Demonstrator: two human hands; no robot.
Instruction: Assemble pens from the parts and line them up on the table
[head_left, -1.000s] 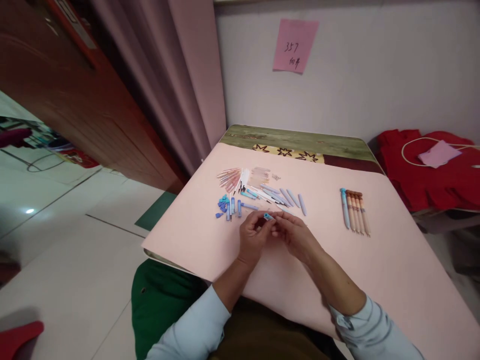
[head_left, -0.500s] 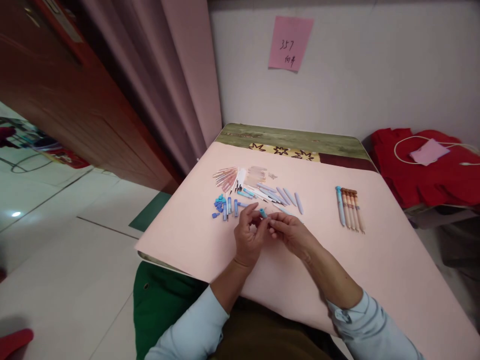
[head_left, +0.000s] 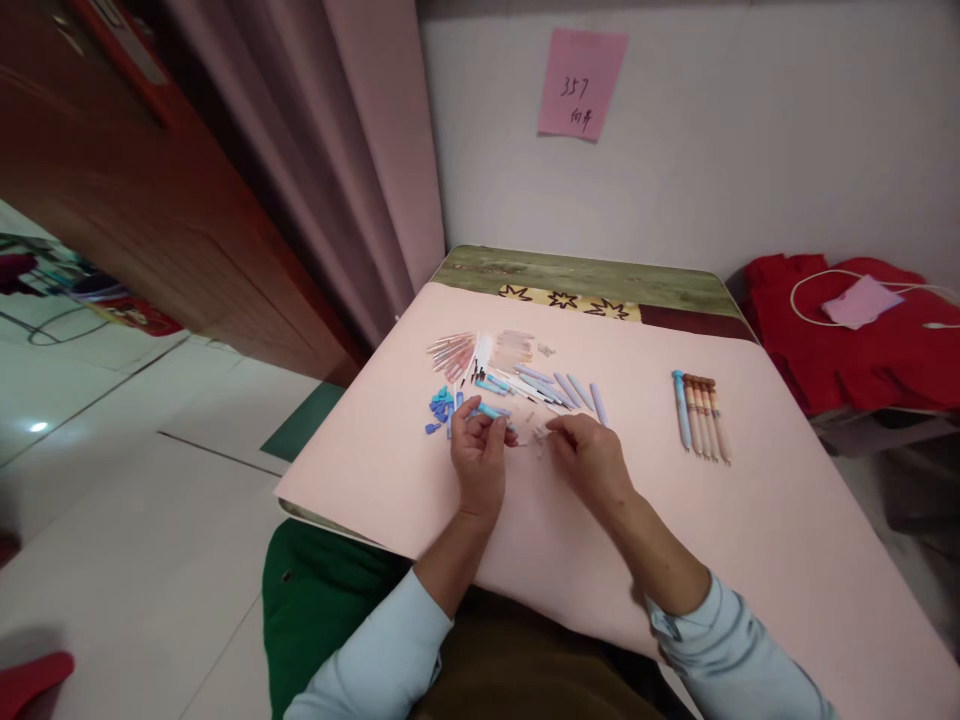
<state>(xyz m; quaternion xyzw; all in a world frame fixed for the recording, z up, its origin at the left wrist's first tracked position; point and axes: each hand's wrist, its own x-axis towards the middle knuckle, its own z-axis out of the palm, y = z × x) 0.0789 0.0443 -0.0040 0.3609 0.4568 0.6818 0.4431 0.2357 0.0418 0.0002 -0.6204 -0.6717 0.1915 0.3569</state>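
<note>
A light-blue pen barrel [head_left: 491, 411] is gripped between the thumb and fingers of my left hand [head_left: 478, 455]. To its right, my right hand [head_left: 592, 455] is closed in a pinch, its fingertips beside some small clear pieces [head_left: 537, 436] on the table. Whatever the right fingers pinch is too small to make out. Just beyond both hands lie white pen refills [head_left: 517, 385] and pale lilac and blue barrels [head_left: 562, 388]. Small blue caps or clips [head_left: 439, 405] form a pile left of my left hand, which partly covers the blue tubes there.
Clear pinkish pen parts [head_left: 454, 355] and clear tubes [head_left: 514, 348] fan out farther back, near tiny metallic bits [head_left: 545, 350]. On the right, a blue pen [head_left: 682, 410] lies beside several brown-topped pens [head_left: 705, 420]. A red cloth [head_left: 840, 350] with a white cable lies beyond the table [head_left: 750, 560].
My hands have moved apart. The left hand shifted slightly left with the blue barrel, now lying more level, and the right hand drew away to the right.
</note>
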